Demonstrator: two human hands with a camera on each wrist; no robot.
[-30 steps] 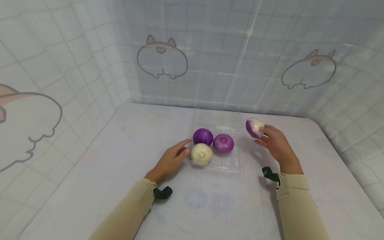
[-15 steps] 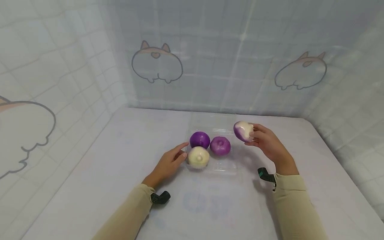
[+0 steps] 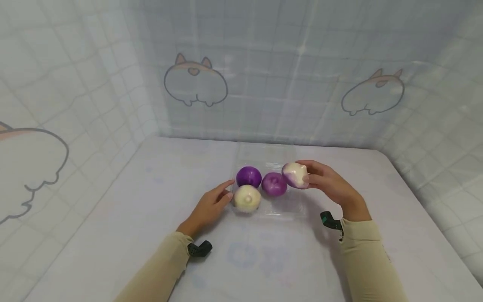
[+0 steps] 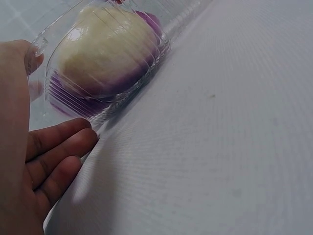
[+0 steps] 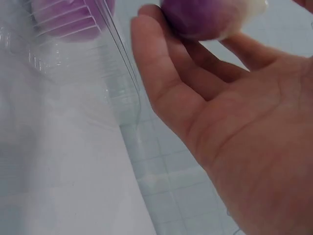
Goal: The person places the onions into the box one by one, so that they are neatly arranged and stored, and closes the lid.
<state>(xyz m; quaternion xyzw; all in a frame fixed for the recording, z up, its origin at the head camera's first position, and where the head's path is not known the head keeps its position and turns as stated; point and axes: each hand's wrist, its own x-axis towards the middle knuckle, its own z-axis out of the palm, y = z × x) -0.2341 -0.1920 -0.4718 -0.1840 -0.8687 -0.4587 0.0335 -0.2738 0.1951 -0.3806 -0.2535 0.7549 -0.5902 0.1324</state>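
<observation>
A clear plastic container [image 3: 294, 206] stands on the table with its lid folded back. Inside are a dark purple onion [image 3: 248, 177], a pale cream onion [image 3: 247, 199] and a lighter purple onion [image 3: 274, 184]. My right hand [image 3: 332, 184] holds a white-and-purple onion [image 3: 295, 175] between fingers and thumb, over the container's right side; in the right wrist view that onion [image 5: 200, 17] is partly cut off. At the container's left wall, my left hand [image 3: 209, 205] touches the rim with its thumb; its other fingers [image 4: 63, 142] lie fairly straight beside the wall.
The transparent lid [image 3: 264, 152] lies toward the back wall. A white table [image 3: 256, 268] spreads around the container, bounded by tile-patterned curtains [image 3: 264, 92] at the back and sides. Black wrist devices [image 3: 200, 249] stick out below both hands.
My right hand has carried the white-and-purple onion leftward and down, from right of the container to beside the lighter purple onion. My left hand stays at the container; the head view has shifted slightly.
</observation>
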